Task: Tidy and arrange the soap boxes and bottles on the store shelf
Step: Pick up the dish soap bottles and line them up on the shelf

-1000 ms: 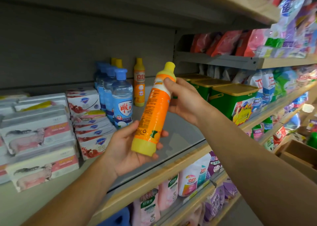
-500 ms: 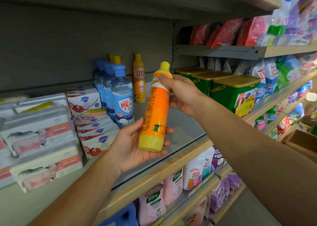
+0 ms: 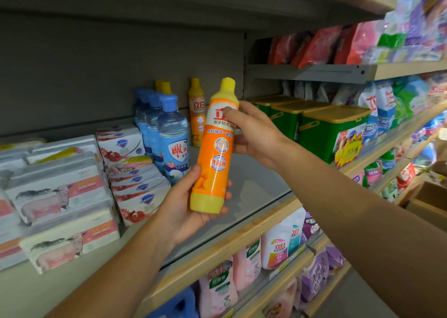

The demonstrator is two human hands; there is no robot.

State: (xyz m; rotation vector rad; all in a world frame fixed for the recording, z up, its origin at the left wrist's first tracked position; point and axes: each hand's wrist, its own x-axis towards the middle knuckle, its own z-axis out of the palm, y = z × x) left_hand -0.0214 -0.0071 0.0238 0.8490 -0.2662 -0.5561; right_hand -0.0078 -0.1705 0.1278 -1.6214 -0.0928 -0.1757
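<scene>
Head view: left hand [image 3: 186, 206] curls under the base of a smooth, cylindrical orange bottle [image 3: 215, 148], right hand [image 3: 256, 134] pinching its neck, held nearly upright above bare grey shelf [image 3: 254, 184]. Blue bottles [image 3: 169, 134] and stacked soap boxes [image 3: 135, 172] stand left; green tubs [image 3: 321, 129] right.

Bare grey shelf [image 3: 254, 187] lies open between the blue bottles [image 3: 169, 136] at left and the green tubs [image 3: 331, 134] at right, with an orange bottle [image 3: 196, 114] standing at its back.
</scene>
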